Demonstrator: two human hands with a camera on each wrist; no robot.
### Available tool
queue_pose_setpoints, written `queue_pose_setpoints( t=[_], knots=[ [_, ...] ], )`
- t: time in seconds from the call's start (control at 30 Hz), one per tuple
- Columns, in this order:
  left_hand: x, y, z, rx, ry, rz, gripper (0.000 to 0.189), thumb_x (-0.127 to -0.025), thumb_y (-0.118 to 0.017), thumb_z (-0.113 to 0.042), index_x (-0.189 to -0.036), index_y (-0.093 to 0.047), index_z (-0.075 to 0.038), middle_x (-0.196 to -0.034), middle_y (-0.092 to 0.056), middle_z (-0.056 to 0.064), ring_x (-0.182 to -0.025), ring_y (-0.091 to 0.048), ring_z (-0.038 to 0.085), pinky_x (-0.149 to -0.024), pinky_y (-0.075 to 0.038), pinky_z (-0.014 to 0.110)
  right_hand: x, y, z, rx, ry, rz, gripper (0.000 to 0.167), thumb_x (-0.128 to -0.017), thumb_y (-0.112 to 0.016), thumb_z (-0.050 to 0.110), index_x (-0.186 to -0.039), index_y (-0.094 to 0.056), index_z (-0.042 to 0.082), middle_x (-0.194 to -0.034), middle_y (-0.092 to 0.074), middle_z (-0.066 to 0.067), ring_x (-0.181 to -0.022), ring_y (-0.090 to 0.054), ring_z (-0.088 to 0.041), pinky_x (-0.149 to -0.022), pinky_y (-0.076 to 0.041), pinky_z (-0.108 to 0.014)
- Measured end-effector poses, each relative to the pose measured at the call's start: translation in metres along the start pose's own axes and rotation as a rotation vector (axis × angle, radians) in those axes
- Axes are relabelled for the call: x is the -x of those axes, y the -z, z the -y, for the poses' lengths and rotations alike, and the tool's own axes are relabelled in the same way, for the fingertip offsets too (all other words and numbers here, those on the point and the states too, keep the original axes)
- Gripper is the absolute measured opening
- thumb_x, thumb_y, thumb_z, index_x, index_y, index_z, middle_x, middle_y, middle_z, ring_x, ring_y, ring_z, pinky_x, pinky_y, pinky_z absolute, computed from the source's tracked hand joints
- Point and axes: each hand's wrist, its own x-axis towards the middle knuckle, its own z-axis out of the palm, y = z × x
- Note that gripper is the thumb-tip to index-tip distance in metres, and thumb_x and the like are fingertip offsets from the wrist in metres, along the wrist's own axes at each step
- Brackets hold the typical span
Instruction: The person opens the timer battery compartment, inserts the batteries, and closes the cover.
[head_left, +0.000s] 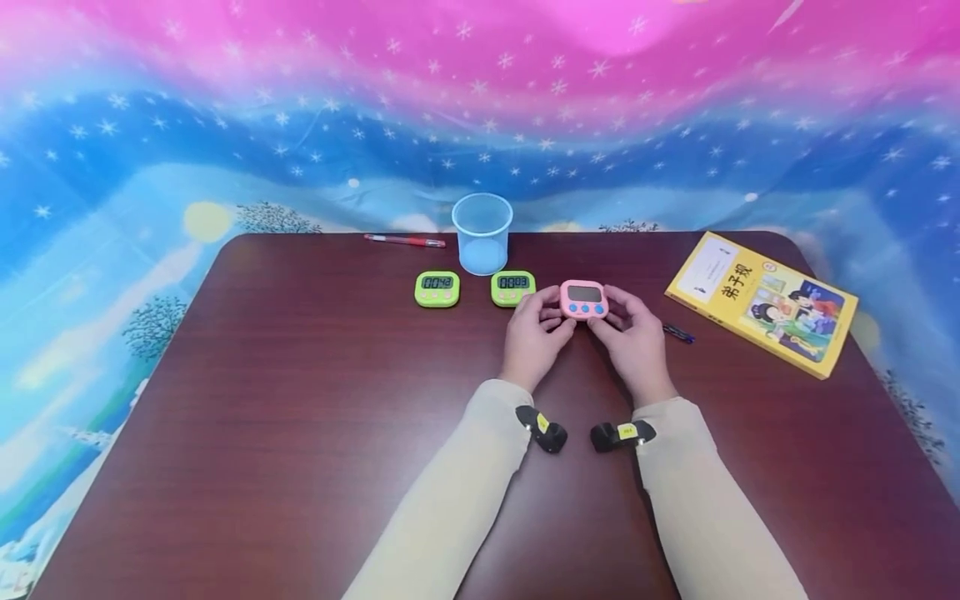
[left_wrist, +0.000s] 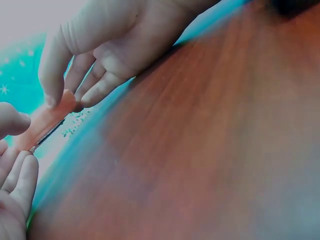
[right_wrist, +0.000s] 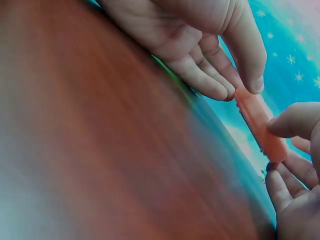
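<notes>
The left hand [head_left: 534, 333] and the right hand [head_left: 632, 343] together hold a pink timer [head_left: 583, 289], the fingers of each grasping one end of it, thumbs on the near side. The timer sits between the two sets of fingers, its grey display [head_left: 584, 294] and row of blue buttons [head_left: 588, 309] turned toward the head camera. Both wrist views show it pinched between thumbs and fingertips, raised off the worktop [head_left: 315, 400].

Just left of the left fingers lies a green timer [head_left: 508, 284] with digits showing; that hand covers its near right corner in the head view, and whether they touch I cannot tell. Farther left of the same fingers lies a second green timer [head_left: 437, 289], also with lit digits.

Beyond the left fingers and a little to their left, a clear cup [head_left: 482, 237] stands upright, just behind the nearer green timer. A red pen [head_left: 405, 241] lies farther off to the left, past the cup.

Right beside the right hand lies a dark pen [head_left: 679, 333], partly hidden by it. Well to the right of the right fingers, a yellow book [head_left: 765, 304] lies flat, set at an angle, its illustrated cover up.
</notes>
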Motion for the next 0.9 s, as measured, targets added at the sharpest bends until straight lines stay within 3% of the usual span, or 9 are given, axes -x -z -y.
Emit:
queue_pose_setpoints(
  t=[0.2, 0.47, 0.7, 0.9],
  knots=[
    [0.014, 0.015, 0.001, 0.029, 0.036, -0.013, 0.06, -0.083, -0.082, -0.006, -0.138, -0.057, -0.005, -0.129, -0.051, 0.008, -0.097, -0.063, 0.011, -0.086, -0.056, 0.017, 0.014, -0.008, 0.003, -0.086, 0.015, 0.052, 0.055, -0.091, -0.075, 0.012, -0.142, -0.056, 0.009, -0.138, -0.058, -0.012, -0.118, -0.06, -0.023, -0.096, -0.053, -0.019],
    [0.031, 0.037, -0.003, 0.046, 0.064, -0.023, 0.064, -0.082, -0.084, -0.008, -0.14, -0.055, -0.003, -0.118, -0.059, 0.008, -0.09, -0.064, 0.014, -0.08, -0.059, 0.019, 0.029, -0.019, 0.006, -0.204, 0.082, 0.122, 0.053, -0.089, -0.076, 0.006, -0.139, -0.058, 0.007, -0.135, -0.06, -0.012, -0.115, -0.063, -0.022, -0.093, -0.054, -0.02],
    [0.049, 0.067, 0.001, 0.006, 0.025, 0.038, 0.062, -0.085, -0.082, -0.009, -0.141, -0.055, -0.004, -0.118, -0.059, 0.008, -0.091, -0.064, 0.016, -0.081, -0.059, 0.022, 0.045, -0.031, 0.01, -0.276, 0.142, 0.201, 0.051, -0.086, -0.075, -0.005, -0.133, -0.059, -0.002, -0.138, -0.055, -0.015, -0.114, -0.062, -0.026, -0.094, -0.055, -0.024],
    [0.068, 0.09, 0.004, 0.045, 0.03, 0.105, 0.065, -0.085, -0.081, -0.006, -0.143, -0.051, 0.0, -0.129, -0.056, 0.01, -0.095, -0.064, 0.02, -0.084, -0.059, 0.024, 0.066, -0.035, 0.01, -0.271, 0.117, 0.269, 0.054, -0.085, -0.077, -0.004, -0.135, -0.058, -0.001, -0.135, -0.055, -0.016, -0.116, -0.062, -0.03, -0.097, -0.054, -0.027]
  ],
)
